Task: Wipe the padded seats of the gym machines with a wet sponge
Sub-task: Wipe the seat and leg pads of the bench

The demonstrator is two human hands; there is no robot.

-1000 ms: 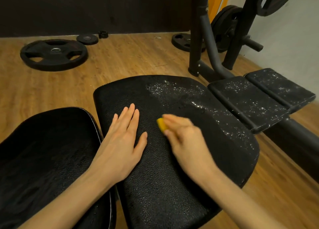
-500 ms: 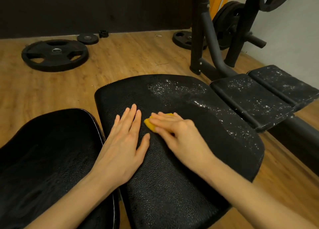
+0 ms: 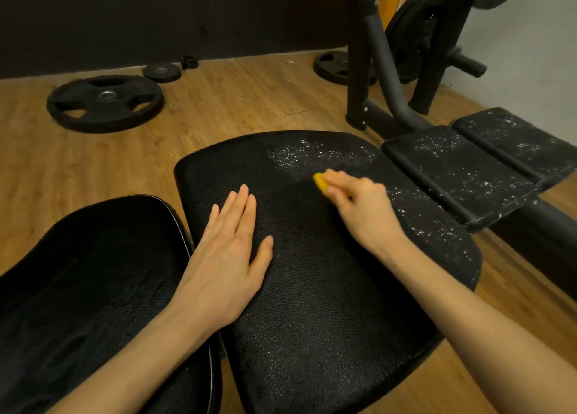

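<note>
At the far left a large weight plate lies on the wooden floor, and a second dark padded seat sits at the lower left, just beside the bench seat being wiped. The left hand rests flat on that seat near its left edge, fingers straight and together, holding nothing. To its right the right hand curls its fingers round the yellow sponge and presses it to the pad toward the far edge, wrist raised, forearm reaching in from the lower right corner. White specks cover the far and right edges – and the narrower pads beyond. The risk, I judge: the sponge only smears that residue about, or strokes miss the right edge – leaving patches unwiped
</note>
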